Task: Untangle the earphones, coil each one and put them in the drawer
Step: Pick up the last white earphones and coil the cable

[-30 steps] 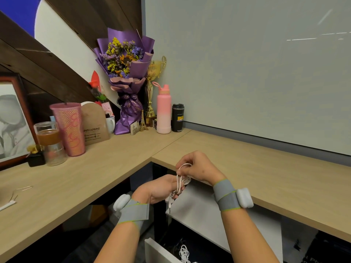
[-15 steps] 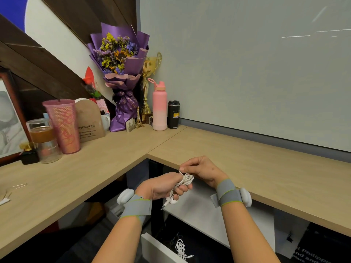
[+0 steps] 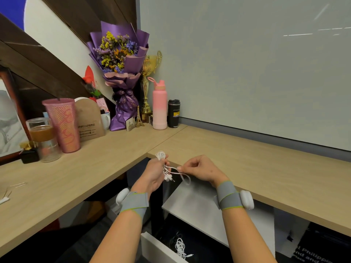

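Since the earlier frames the two hands had moved apart. Half a second before, they were close together with the white earphones bunched between them; now the left hand [image 3: 154,172] had gone up and to the left, and the right hand [image 3: 199,170] had pulled away to the right, so a length of cable was drawn out between them.

The left hand was closed around the earphones [image 3: 167,168]. The coiled loops stood out above its fingers, at the edge of the desk [image 3: 247,158], and the earbuds and the plug hung down just beside the palm. The right hand held the loose end of the cable in a narrow pinch between thumb and forefinger, with the other fingers curled in. From this pinch a small loop of cable sagged downward. Both hands were in front of the desk corner, above the open drawer [image 3: 152,247].

Inside the drawer, near its front wall, lay a second pair of earphones [image 3: 180,247], white, in a loose bundle. It looked the same as in the frame half a second ago.

Both wrists carried grey bands with white devices. The view had also turned a little to the right, so the pink bottle [image 3: 160,107] and the bouquet [image 3: 119,73] at the back of the desk sat more to the left.
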`<state>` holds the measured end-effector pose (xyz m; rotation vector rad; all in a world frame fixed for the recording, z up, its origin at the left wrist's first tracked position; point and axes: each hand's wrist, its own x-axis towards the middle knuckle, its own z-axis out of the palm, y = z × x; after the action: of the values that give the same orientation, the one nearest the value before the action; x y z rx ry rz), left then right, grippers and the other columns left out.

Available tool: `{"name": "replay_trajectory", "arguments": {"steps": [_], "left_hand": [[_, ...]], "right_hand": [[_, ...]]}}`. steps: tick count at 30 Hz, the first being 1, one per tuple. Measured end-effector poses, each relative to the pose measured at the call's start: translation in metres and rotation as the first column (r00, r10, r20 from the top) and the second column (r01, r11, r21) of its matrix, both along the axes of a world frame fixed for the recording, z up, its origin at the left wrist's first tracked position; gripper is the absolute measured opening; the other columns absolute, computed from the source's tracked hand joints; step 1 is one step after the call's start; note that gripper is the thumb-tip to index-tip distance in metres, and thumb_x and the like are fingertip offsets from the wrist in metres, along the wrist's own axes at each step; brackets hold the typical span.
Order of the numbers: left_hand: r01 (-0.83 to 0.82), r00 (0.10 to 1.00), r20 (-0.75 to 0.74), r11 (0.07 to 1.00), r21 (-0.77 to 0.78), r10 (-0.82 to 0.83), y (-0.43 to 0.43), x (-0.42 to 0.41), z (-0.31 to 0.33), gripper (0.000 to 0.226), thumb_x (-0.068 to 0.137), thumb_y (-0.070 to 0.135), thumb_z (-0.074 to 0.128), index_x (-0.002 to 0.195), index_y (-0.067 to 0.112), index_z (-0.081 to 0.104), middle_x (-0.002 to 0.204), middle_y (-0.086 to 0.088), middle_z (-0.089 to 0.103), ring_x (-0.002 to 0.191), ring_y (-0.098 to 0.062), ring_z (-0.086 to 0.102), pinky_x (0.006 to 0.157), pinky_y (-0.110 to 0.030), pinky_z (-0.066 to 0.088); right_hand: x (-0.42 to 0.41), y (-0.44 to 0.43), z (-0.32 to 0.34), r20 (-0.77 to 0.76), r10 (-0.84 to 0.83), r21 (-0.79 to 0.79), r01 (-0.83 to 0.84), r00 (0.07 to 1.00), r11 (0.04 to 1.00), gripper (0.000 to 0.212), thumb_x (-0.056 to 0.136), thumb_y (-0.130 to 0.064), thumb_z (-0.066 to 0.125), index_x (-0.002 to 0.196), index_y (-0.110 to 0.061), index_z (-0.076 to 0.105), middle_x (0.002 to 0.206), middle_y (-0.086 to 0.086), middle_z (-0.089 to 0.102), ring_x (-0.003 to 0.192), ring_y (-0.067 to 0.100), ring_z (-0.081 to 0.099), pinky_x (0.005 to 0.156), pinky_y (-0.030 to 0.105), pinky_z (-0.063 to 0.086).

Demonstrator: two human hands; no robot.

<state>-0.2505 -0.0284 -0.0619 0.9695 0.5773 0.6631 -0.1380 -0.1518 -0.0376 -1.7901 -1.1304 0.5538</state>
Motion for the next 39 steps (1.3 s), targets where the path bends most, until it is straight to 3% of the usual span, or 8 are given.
{"name": "replay_trajectory", "arguments": {"steps": [3, 7, 16, 21, 26, 31, 35, 39], "left_hand": [[-0.025, 0.999, 0.043, 0.998, 0.052, 0.023, 0.000, 0.001, 0.000, 0.027, 0.102, 0.006, 0.031, 0.118, 0.008, 0.052, 0.070, -0.001, 0.045, 0.062, -0.010, 0.041, 0.058, -0.024, 0.033], [-0.047, 0.996, 0.080, 0.996, 0.082, 0.040, -0.002, 0.000, -0.001, 0.028, 0.102, 0.006, 0.032, 0.119, 0.013, 0.054, 0.075, -0.001, 0.046, 0.068, -0.010, 0.042, 0.068, -0.024, 0.036], [-0.144, 0.982, 0.124, 0.990, -0.011, 0.144, 0.000, -0.003, 0.004, 0.024, 0.101, 0.005, 0.030, 0.115, 0.006, 0.050, 0.068, 0.001, 0.038, 0.057, -0.009, 0.033, 0.057, -0.023, 0.029], [0.106, 0.994, 0.032, 0.993, 0.049, -0.108, 0.001, -0.012, 0.005, 0.034, 0.104, 0.023, 0.028, 0.098, 0.002, 0.055, 0.068, 0.000, 0.040, 0.053, -0.008, 0.031, 0.056, -0.021, 0.023], [0.398, 0.915, 0.015, 0.907, 0.135, -0.404, -0.002, -0.023, 0.006, 0.024, 0.102, 0.011, 0.028, 0.104, 0.004, 0.051, 0.072, -0.001, 0.044, 0.055, -0.005, 0.034, 0.056, -0.019, 0.028], [0.488, 0.873, -0.104, 0.842, 0.230, -0.477, -0.001, -0.027, 0.005, 0.023, 0.101, 0.009, 0.036, 0.088, 0.011, 0.054, 0.068, 0.005, 0.049, 0.053, -0.001, 0.043, 0.054, -0.015, 0.033], [0.506, 0.862, -0.226, 0.797, 0.331, -0.454, 0.002, -0.029, 0.003, 0.026, 0.100, 0.012, 0.042, 0.080, 0.010, 0.058, 0.068, 0.001, 0.052, 0.060, -0.006, 0.047, 0.056, -0.018, 0.037], [0.511, 0.858, -0.320, 0.738, 0.442, -0.402, 0.006, -0.029, 0.003, 0.024, 0.099, 0.014, 0.046, 0.079, 0.007, 0.060, 0.069, -0.003, 0.056, 0.063, -0.011, 0.046, 0.059, -0.024, 0.036]], "right_hand": [[-0.012, 0.017, 0.000, 0.036, -0.113, 0.085, 0.109, 0.993, 0.990, 0.024, 0.079, -0.036, 0.073, 0.081, -0.015, 0.060, 0.073, -0.005, 0.055, 0.072, 0.011, 0.048, 0.067, 0.022, 0.038], [-0.023, 0.031, -0.011, 0.103, -0.176, 0.019, 0.175, 0.979, 0.984, 0.033, 0.083, -0.037, 0.067, 0.092, -0.013, 0.046, 0.075, -0.008, 0.049, 0.072, 0.011, 0.048, 0.061, 0.023, 0.036], [-0.034, 0.041, -0.032, 0.099, -0.147, -0.017, 0.150, 0.984, 0.989, 0.020, 0.089, -0.028, 0.059, 0.099, -0.013, 0.049, 0.093, 0.002, 0.059, 0.089, 0.019, 0.055, 0.075, 0.023, 0.038], [-0.025, 0.041, -0.007, 0.127, -0.259, 0.259, 0.220, 0.958, 0.941, 0.027, 0.095, -0.022, 0.050, 0.115, -0.013, 0.064, 0.116, 0.004, 0.064, 0.101, 0.016, 0.056, 0.079, 0.013, 0.034], [-0.012, 0.038, 0.012, 0.136, -0.019, 0.102, 0.005, 0.991, 0.995, 0.035, 0.094, -0.019, 0.055, 0.128, -0.012, 0.058, 0.130, 0.005, 0.059, 0.120, 0.017, 0.053, 0.096, 0.017, 0.036], [-0.006, 0.029, 0.009, 0.114, 0.057, 0.040, -0.062, 0.992, 0.997, 0.033, 0.090, -0.018, 0.062, 0.121, -0.007, 0.063, 0.120, 0.008, 0.066, 0.112, 0.018, 0.060, 0.084, 0.006, 0.042], [-0.004, 0.022, 0.005, 0.115, 0.109, 0.076, -0.119, 0.987, 0.990, 0.019, 0.087, -0.012, 0.065, 0.102, -0.003, 0.071, 0.101, 0.019, 0.071, 0.083, 0.011, 0.060, 0.086, 0.033, 0.051], [-0.002, 0.016, 0.005, 0.227, 0.148, 0.052, -0.164, 0.963, 0.985, 0.010, 0.084, -0.013, 0.066, 0.090, -0.015, 0.074, 0.074, -0.003, 0.065, 0.066, 0.005, 0.055, 0.070, 0.022, 0.046]]}}
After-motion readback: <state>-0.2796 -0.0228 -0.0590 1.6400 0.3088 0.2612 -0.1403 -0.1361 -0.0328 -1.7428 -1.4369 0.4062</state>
